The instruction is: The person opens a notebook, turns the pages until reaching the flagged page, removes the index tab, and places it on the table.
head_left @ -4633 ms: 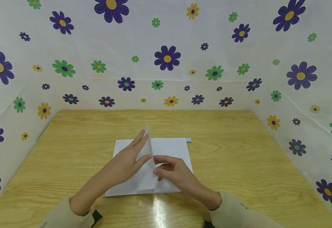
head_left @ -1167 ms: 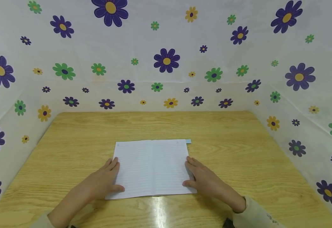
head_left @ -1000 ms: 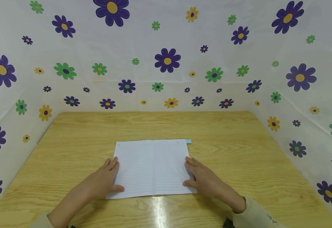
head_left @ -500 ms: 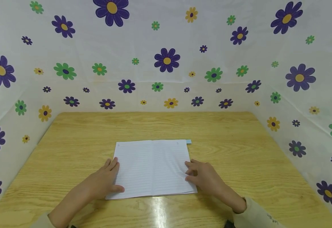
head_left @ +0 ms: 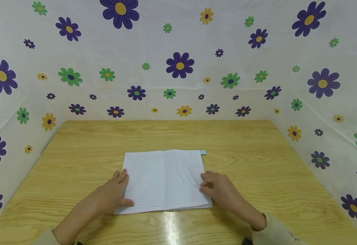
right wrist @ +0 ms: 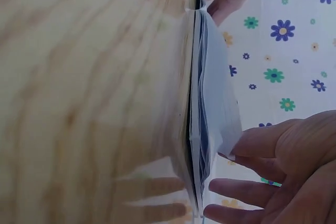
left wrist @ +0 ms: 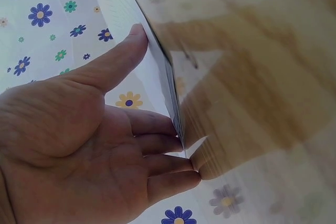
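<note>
An open notebook (head_left: 144, 183) with blank lined pages lies on the wooden table. My left hand (head_left: 111, 194) rests on the left page's outer edge, its thumb on the paper and fingers extended along the side, as the left wrist view also shows with the hand (left wrist: 79, 145) at the page edges. At the right edge my right hand (head_left: 222, 190) pinches the top page (head_left: 184, 180) between thumb and finger, and that page bulges and creases a little. In the right wrist view the lifted sheet (right wrist: 223, 93) stands away from the pages beneath it.
A light blue tab (head_left: 203, 152) sticks out at the notebook's upper right corner. The wooden table (head_left: 242, 143) is bordered at the back and both sides by white flower-print cloth (head_left: 153, 44). Light reflects off the table below the notebook.
Earlier, both hands turned an upright page, then lay flat on the notebook's sides. Since then the right hand's fingers have curled and pinched the right page, raising it slightly. The left hand stays put.
</note>
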Demonstrator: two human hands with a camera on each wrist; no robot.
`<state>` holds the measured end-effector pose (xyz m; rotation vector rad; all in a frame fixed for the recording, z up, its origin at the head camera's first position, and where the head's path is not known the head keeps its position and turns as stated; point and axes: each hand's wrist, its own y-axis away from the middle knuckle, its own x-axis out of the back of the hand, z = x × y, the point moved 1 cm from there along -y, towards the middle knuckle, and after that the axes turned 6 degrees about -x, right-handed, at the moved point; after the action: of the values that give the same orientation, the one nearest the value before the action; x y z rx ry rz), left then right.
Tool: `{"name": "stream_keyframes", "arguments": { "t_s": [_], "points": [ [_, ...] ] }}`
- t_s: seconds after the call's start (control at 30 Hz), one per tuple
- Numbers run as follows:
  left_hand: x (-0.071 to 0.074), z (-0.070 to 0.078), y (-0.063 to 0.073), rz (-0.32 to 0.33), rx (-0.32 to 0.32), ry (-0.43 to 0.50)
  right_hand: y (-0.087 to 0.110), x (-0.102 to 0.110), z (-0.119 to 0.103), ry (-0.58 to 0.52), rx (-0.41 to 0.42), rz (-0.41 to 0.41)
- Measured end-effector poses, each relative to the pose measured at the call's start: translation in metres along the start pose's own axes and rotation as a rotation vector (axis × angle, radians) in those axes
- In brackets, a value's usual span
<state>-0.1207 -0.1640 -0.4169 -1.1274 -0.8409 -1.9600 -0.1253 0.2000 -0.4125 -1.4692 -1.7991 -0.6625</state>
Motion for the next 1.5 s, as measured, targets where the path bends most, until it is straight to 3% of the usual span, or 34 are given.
{"name": "stream_keyframes", "arguments": {
  "t_s": [0.23,0.57,0.93,1.13,1.5],
  "points": [
    [0.0009,0.0012,-0.0008,0.002,-0.003,-0.01,0.003,0.0014,-0.0035,-0.011,0.032,0.111],
    [0.0021,0.0013,-0.0001,0.004,-0.028,-0.015,0.0051,-0.0007,-0.005,-0.319,-0.033,0.078],
    [-0.0013,-0.0019,-0.0015,0.005,-0.023,-0.017,0.0046,-0.0019,-0.0059,-0.371,-0.087,0.053],
    [-0.0007,-0.0017,-0.0018,0.002,-0.011,-0.013,0.005,-0.0013,-0.0073,-0.412,-0.136,0.098],
    [-0.0022,-0.0046,-0.0017,0.002,-0.025,-0.02,0.0074,0.0005,-0.0073,-0.63,-0.201,0.108]
  ]
}}
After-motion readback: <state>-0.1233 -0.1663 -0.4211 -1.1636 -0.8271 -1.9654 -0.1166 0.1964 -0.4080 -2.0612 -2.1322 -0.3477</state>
